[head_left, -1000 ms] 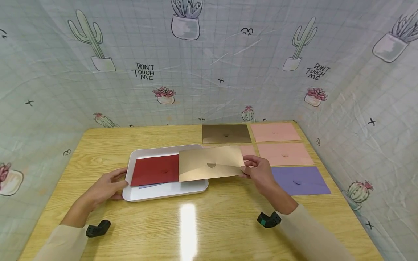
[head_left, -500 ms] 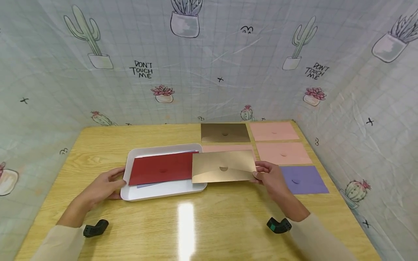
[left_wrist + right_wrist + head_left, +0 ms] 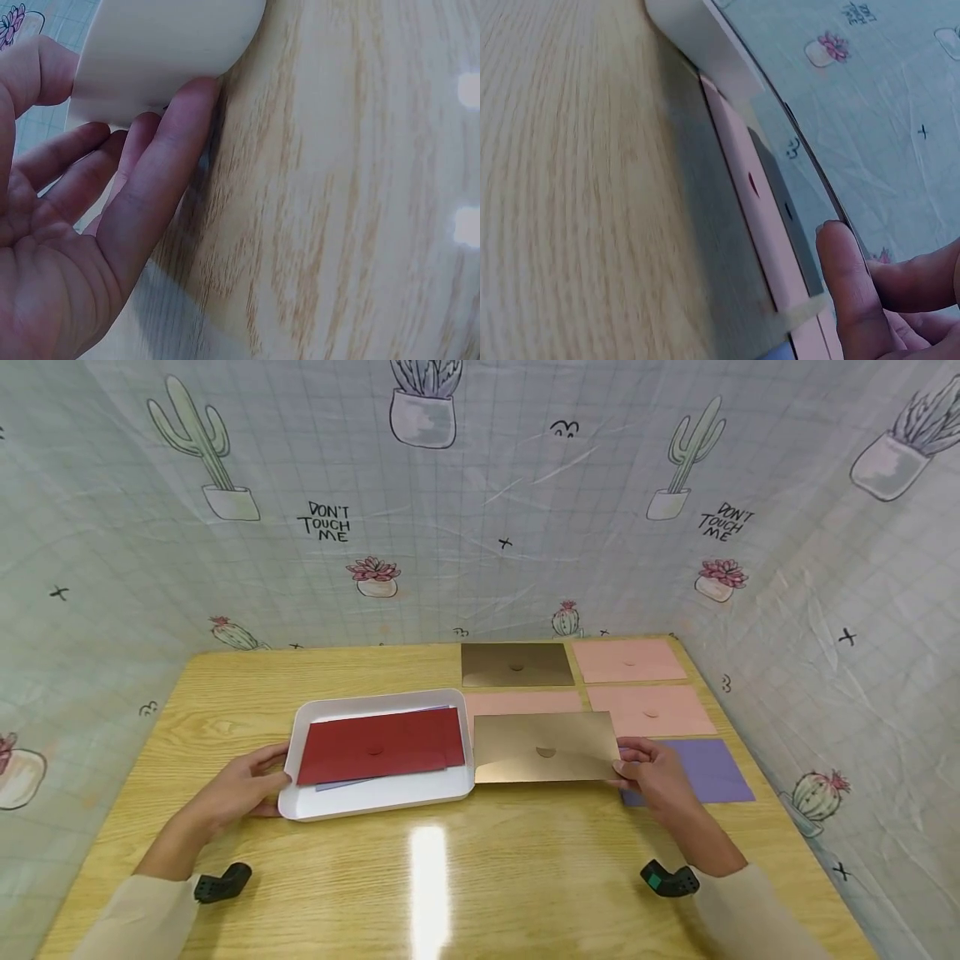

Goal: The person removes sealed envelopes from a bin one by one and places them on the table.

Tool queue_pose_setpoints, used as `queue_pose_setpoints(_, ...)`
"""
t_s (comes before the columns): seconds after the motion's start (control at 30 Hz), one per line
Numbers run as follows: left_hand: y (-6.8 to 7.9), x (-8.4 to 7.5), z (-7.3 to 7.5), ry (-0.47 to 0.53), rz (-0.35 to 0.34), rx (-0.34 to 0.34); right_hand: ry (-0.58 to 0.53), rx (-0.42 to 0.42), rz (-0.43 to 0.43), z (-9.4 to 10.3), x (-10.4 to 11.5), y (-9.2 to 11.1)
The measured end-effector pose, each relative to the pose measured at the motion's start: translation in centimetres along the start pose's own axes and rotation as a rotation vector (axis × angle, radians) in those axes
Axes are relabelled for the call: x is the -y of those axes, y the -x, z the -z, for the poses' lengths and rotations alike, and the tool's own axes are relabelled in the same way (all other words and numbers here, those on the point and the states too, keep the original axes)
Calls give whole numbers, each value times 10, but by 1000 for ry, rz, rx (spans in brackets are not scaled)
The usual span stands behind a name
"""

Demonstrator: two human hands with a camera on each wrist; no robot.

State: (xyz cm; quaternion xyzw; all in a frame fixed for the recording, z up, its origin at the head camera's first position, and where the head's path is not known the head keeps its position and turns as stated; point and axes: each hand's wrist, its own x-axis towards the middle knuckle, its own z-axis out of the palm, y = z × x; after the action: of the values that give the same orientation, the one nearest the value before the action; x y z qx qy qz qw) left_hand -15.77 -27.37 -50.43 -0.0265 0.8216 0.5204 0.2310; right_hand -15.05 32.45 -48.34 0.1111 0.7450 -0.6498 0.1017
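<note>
A right hand (image 3: 663,781) pinches a gold envelope (image 3: 543,747) while the left hand (image 3: 243,785) holds a white tray (image 3: 382,797)

The right hand is nearly closed, its thumb laid over the right edge of the gold envelope and its fingers behind that edge. The envelope extends leftward from this grip, raised above the desk (image 3: 337,885); its left end comes right beside the tray's right wall, though whether they touch cannot be told. The left hand is partly curled around the tray's left end, with fingers against the outer wall, so the tray sits between it and the gold envelope.

In the tray, a red envelope (image 3: 375,747) lies flat, with another red edge showing at its right; a lavender envelope (image 3: 330,786) peeks out beneath. Behind the gold envelope and partly covered by it is a pink envelope (image 3: 525,702), with a brown envelope (image 3: 517,665) farther back. To the right, two more pink envelopes lie one behind the other, and nearest the person is a purple envelope (image 3: 716,772), partly hidden by the right hand.

Each wrist carries a small black device, just beyond a pale sleeve. Around the desk hangs a light cloth (image 3: 450,493) printed with potted cacti and the words "DON'T TOUCH ME"
</note>
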Motion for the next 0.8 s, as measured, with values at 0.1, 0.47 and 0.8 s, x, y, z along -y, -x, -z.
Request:
queue_pose_setpoints(0.1, 0, -2, 0, 0, -4, 2, 36, 5, 11, 6, -4, 4)
queue_pose_setpoints(0.47, -2, 2, 1, 17, -8, 2, 69, -1, -23, 3, -21, 14)
queue_pose_setpoints(0.8, -2, 0, -1, -25, 9, -5, 71, 7, -44, -5, -32, 21)
